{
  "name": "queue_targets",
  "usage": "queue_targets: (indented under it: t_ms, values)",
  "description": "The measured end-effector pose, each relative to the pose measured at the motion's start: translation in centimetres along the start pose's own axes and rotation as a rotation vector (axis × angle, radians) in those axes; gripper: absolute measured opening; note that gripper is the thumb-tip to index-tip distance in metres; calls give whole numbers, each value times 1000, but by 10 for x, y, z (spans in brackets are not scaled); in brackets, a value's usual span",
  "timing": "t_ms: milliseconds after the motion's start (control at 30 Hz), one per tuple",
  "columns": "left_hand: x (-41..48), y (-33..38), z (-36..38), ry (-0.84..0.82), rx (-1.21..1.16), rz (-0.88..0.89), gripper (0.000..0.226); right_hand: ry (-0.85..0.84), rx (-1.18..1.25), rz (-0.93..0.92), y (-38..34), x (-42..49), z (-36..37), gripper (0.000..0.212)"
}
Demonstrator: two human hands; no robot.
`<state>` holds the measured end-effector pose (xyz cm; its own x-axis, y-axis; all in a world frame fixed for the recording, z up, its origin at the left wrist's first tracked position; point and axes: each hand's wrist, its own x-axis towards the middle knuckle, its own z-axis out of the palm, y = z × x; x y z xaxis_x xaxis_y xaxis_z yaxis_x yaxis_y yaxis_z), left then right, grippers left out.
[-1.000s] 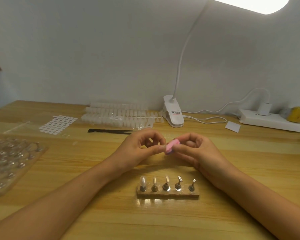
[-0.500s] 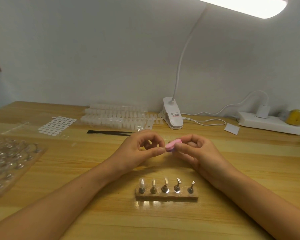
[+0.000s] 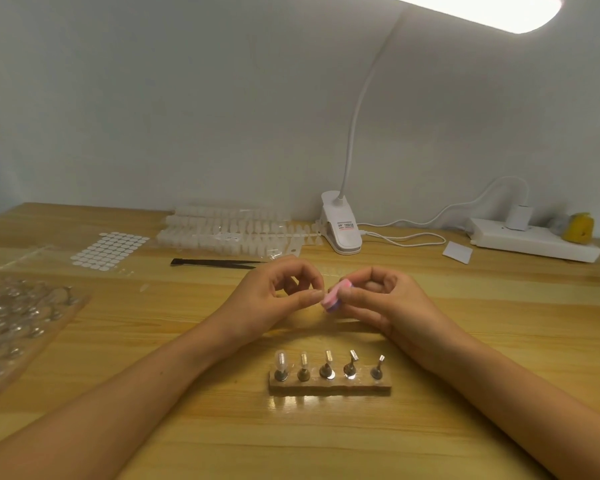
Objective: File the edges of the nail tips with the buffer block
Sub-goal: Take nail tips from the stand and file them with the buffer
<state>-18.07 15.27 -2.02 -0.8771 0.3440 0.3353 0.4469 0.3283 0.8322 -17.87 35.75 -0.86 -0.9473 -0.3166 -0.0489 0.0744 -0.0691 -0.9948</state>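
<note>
Centre of frame, above the table (image 3: 430, 427): buffer block (image 3: 334, 298) held off the surface between both hands.

- Block: small and oblong. Pink upper layer, thin lilac-purple layer beneath. It is tilted, with the near end lower. Only the left end shows; the rest is covered by fingers.
- Right hand (image 3: 381, 299): fingers curled, thumb and fingertips closed round the block, a firm narrow pinch.
- Left hand (image 3: 278, 296): fingers curled, thumb and index tip drawn together, with the thumb tip touching the block's left end. Anything pinched there is too small to see, so I cannot tell whether this hand holds something.

Lower centre, just below the hands: holder strip (image 3: 329, 388) flat on the table, with five metal stands in a row. The leftmost stand carries a clear nail tip (image 3: 281, 361). The other four show only small pale pads on top.

Background:
- Black tweezers (image 3: 215, 262) lie just above the left hand.
- Racks of pale nail tips (image 3: 229, 230) are stacked behind them against the wall.
- A sheet of white stickers (image 3: 110, 251) sits upper left of the hands.
- A clear tray (image 3: 14, 317) is at the left edge.
- A white clip lamp (image 3: 342, 226) stands upper centre, its lit head at the top right.
- A power strip (image 3: 534, 239) is at the far right.
</note>
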Motion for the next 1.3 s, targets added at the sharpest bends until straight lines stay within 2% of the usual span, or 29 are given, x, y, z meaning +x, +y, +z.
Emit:
queue_targets:
  t_ms: [100, 233, 367, 500, 567, 700, 800, 900, 1033, 1167, 1233, 1300]
  values:
    - [0, 1, 1, -8, 14, 13, 1, -103, -125, 29, 1, -1, 2, 33]
    - [-1, 1, 0, -13, 17, 23, 1, 25, 62, 0, 1, 2, -3, 39]
    - [0, 2, 1, -23, 46, 54, 2, -117, -166, 36, 0, 0, 2, 33]
    - [0, 2, 2, -28, 55, 58, 3, -12, 1, 4, 1, 1, -1, 42]
    - [0, 1, 1, -21, 28, 43, 4, -5, 48, 3, 1, 1, -3, 40]
    - [0, 2, 1, -26, 30, 38, 3, -133, -176, 21, 1, -2, 1, 30]
    - [0, 4, 2, -67, 57, 69, 2, -14, -17, -11, 2, -1, 1, 38]
    - [0, 2, 0, -38, 31, 14, 3, 52, 118, -50, 2, -1, -2, 39]
    - [-1, 3, -2, 7, -126, -91, 1, -58, -356, -191, 9, -7, 1, 30]
    - [-2, 6, -3, -31, -182, -115, 3, -134, -674, -388, 13, -9, 0, 26]
    - [-2, 8, -4, -38, -196, -127, 3, -90, -847, -456, 12, -10, -2, 27]
    - [-2, 10, -4, -61, -183, -134, 9, -1, -882, -534, 8, -13, -2, 33]
